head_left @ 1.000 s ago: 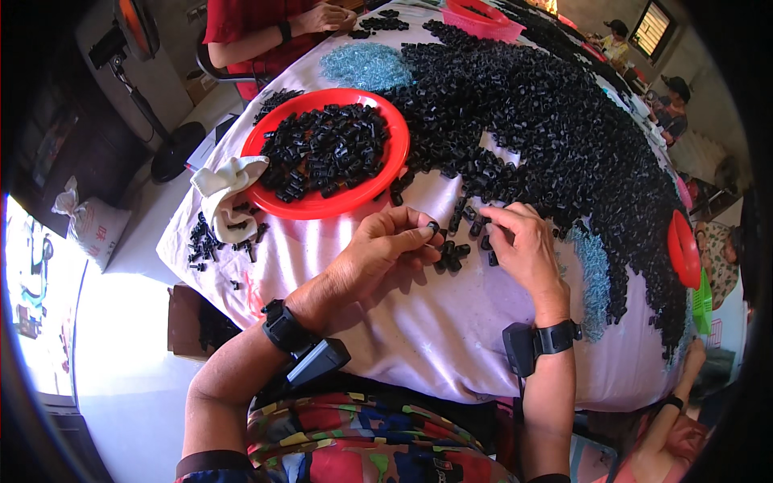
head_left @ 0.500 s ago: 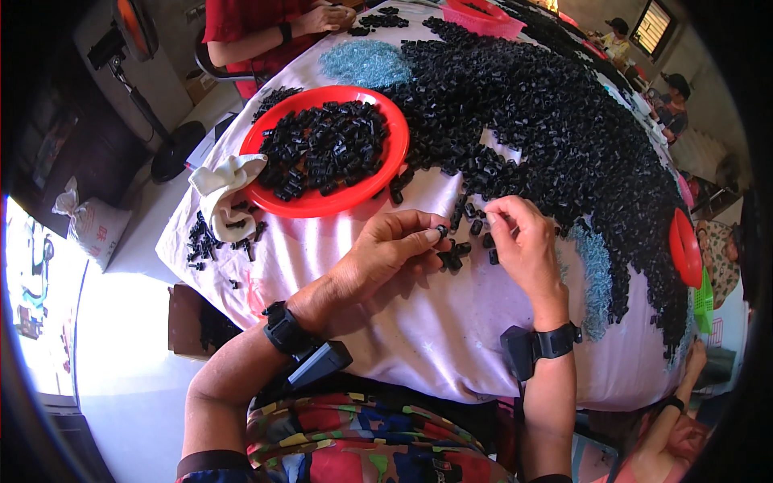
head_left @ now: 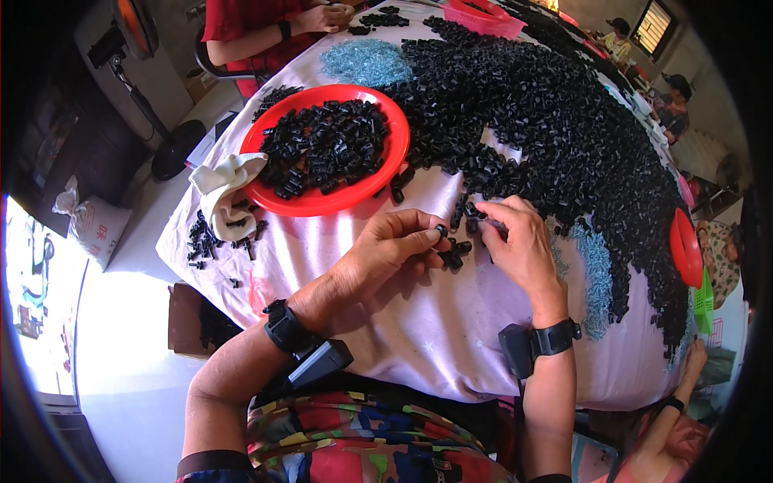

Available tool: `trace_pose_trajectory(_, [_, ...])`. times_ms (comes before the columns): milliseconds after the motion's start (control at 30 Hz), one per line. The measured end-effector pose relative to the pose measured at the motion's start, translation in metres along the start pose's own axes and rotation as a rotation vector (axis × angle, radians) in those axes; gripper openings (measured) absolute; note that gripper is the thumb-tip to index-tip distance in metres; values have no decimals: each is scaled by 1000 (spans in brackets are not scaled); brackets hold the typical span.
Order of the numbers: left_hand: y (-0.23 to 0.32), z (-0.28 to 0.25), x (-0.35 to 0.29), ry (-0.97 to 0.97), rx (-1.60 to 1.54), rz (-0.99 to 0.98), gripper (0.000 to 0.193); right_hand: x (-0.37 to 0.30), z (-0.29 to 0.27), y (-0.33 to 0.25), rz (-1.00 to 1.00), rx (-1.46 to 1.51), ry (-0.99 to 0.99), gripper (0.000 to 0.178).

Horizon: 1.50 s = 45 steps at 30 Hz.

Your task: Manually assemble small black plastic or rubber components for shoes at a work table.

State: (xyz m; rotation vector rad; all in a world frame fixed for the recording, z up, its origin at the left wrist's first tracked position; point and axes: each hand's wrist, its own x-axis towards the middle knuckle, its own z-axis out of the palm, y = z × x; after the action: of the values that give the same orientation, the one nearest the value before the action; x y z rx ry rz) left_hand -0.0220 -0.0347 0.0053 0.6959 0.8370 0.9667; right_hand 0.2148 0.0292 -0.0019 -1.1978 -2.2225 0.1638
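My left hand [head_left: 400, 239] is closed, pinching a small black plastic part [head_left: 441, 230] between thumb and fingertips. Just right of it my right hand [head_left: 519, 241] has thumb and index finger curled round another small black plastic part [head_left: 473, 216] at the tablecloth. A few loose black parts [head_left: 456, 254] lie below and between the two hands. Beyond them spreads a large heap of black parts [head_left: 531, 105]. At the left a red round tray [head_left: 394, 153] holds many more black parts [head_left: 322, 149].
A white cloth glove [head_left: 225, 189] hangs on the tray's rim beside small black pieces [head_left: 211, 240]. Clear bluish pieces form one pile [head_left: 366, 63] at the back and another [head_left: 594, 282] at right. Pale pink cloth [head_left: 403, 338] covers the table. A person in red [head_left: 250, 36] works across the left corner.
My right hand has moved slightly left and its fingers have come down onto a black part near my left hand. The left hand keeps its pinch in the same place.
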Motion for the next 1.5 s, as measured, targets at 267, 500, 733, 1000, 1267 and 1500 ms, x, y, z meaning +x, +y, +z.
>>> trace_pose_trajectory(267, [-2,0,1,-43,-48,6,13,0,1,-4,34,-47,22,10])
trace_pose_trajectory(500, [0,0,-1,-42,23,18,14,0,-10,-40,52,571,-42,15])
trace_pose_trajectory(733, [-7,-1,1,-60,168,57,19,-5,-1,-43,9,571,-32,20])
trace_pose_trajectory(1000, [-3,8,-5,-29,114,29,12,-5,-5,-51,-140,444,34,19])
trace_pose_trajectory(1267, [-3,7,-4,-17,199,57,11,-9,-4,-45,77,611,-1,23])
trace_pose_trajectory(1500, [-5,5,-1,-29,179,66,13,-11,-7,-50,127,642,-20,20])
